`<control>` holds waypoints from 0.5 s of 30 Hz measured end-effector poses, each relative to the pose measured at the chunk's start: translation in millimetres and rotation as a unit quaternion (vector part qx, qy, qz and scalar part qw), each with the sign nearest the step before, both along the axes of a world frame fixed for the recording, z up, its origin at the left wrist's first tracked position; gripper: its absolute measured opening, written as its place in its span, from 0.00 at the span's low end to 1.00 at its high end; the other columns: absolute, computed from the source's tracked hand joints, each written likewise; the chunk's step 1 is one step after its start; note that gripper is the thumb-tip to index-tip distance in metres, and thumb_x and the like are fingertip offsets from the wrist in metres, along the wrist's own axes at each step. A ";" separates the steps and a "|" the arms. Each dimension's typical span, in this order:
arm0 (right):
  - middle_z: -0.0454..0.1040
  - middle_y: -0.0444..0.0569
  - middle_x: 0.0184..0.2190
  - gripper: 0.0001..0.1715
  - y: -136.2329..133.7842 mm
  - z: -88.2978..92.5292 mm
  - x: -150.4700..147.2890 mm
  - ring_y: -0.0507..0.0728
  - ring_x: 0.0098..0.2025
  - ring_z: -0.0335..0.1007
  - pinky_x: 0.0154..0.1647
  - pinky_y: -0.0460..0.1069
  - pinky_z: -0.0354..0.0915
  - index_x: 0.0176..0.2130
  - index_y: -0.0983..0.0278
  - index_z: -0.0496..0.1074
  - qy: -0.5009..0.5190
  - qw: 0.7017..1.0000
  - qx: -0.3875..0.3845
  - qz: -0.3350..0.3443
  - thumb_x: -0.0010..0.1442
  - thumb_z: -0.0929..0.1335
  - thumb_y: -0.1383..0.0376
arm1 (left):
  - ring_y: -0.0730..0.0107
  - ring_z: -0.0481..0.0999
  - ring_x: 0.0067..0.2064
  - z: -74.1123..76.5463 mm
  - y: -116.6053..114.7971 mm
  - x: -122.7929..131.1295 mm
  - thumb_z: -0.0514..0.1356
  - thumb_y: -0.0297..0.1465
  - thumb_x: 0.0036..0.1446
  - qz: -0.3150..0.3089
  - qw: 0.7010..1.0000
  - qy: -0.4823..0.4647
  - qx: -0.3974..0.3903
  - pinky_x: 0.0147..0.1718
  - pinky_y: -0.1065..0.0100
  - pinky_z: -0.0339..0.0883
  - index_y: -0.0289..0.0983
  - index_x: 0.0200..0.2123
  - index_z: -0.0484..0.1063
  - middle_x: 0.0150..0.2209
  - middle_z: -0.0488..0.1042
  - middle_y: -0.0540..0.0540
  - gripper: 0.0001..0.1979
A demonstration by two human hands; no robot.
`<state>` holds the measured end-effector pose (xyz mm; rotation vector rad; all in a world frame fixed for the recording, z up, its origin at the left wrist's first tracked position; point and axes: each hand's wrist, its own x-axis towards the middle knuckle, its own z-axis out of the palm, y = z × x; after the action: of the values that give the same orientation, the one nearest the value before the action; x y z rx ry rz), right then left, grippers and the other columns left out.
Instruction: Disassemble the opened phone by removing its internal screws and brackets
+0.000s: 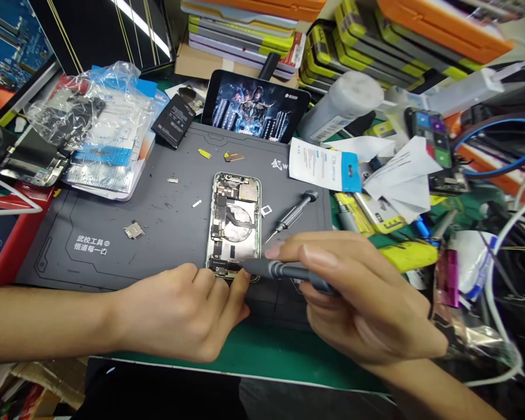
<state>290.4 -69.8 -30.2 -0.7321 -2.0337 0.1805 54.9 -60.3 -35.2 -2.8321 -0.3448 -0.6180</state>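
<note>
An opened smartphone [235, 224] lies on the grey work mat, with its circuit boards, flex cables and round coil exposed. My left hand [188, 312] is curled closed at the phone's lower edge, its fingertips against the frame. My right hand [359, 291] grips a dark grey screwdriver [284, 271], and its tip points into the bottom end of the phone. My knuckles and the tool partly cover that lower end. Right of the phone lie a second screwdriver [295, 213] and a small white SIM tray [266, 210].
Small metal parts, among them a bracket [134, 229], lie on the grey mat [175, 233]. Behind are a black battery [174, 121] and a lit tablet [256, 106]. Bagged parts [109, 134] sit left; a white bottle [341, 105], packets and cables crowd the right.
</note>
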 end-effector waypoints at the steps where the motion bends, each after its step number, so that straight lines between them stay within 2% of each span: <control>1: 0.85 0.55 0.46 0.33 -1.0 1.2 0.0 0.59 0.51 0.84 0.47 0.55 0.83 0.72 0.64 0.68 -0.004 1.000 0.001 0.007 0.72 0.64 0.78 | 0.72 0.70 0.21 0.3 0.1 0.3 0.60 0.30 0.75 0.001 1.000 -0.001 0.000 0.16 0.65 0.55 0.19 0.51 0.80 0.23 0.74 0.50 0.17; 3: 0.85 0.56 0.49 0.34 -3.7 3.6 -0.2 0.59 0.54 0.83 0.49 0.55 0.83 0.73 0.66 0.65 -0.016 1.000 -0.003 0.024 0.73 0.65 0.77 | 0.72 0.70 0.21 1.3 0.0 1.0 0.59 0.29 0.75 -0.001 1.000 -0.002 -0.005 0.16 0.64 0.55 0.19 0.51 0.80 0.24 0.74 0.50 0.17; 7: 0.86 0.53 0.45 0.36 -7.1 6.7 -0.3 0.60 0.49 0.85 0.44 0.55 0.85 0.73 0.58 0.65 -0.037 0.999 -0.020 -0.007 0.71 0.70 0.74 | 0.71 0.70 0.21 2.2 -0.9 1.5 0.56 0.28 0.76 -0.004 1.000 0.002 -0.013 0.17 0.64 0.56 0.19 0.51 0.80 0.24 0.74 0.49 0.17; 11: 0.86 0.55 0.48 0.35 -5.9 6.0 0.9 0.61 0.52 0.85 0.48 0.56 0.85 0.74 0.64 0.64 -0.027 0.999 -0.015 0.022 0.72 0.66 0.76 | 0.71 0.69 0.21 0.4 -0.7 0.3 0.59 0.30 0.75 -0.002 1.000 -0.004 -0.010 0.16 0.64 0.56 0.21 0.49 0.80 0.23 0.73 0.50 0.16; 13: 0.86 0.54 0.47 0.34 -5.7 4.6 1.4 0.60 0.53 0.84 0.49 0.55 0.84 0.73 0.65 0.66 -0.025 0.999 -0.018 0.011 0.71 0.66 0.77 | 0.72 0.69 0.21 -0.4 -0.1 -0.4 0.60 0.30 0.75 -0.002 1.000 -0.004 -0.009 0.16 0.64 0.56 0.20 0.50 0.80 0.24 0.74 0.50 0.16; 15: 0.85 0.56 0.51 0.34 -5.9 2.9 1.1 0.61 0.55 0.84 0.52 0.56 0.83 0.72 0.64 0.67 -0.021 1.000 -0.014 0.002 0.71 0.67 0.77 | 0.72 0.70 0.22 -0.6 0.4 -0.8 0.61 0.31 0.75 -0.002 1.000 -0.003 -0.008 0.16 0.65 0.57 0.19 0.50 0.80 0.24 0.75 0.49 0.16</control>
<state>291.6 -75.6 -27.2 -0.7554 -2.0766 0.1961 54.1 -59.9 -35.8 -2.8469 -0.3454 -0.6284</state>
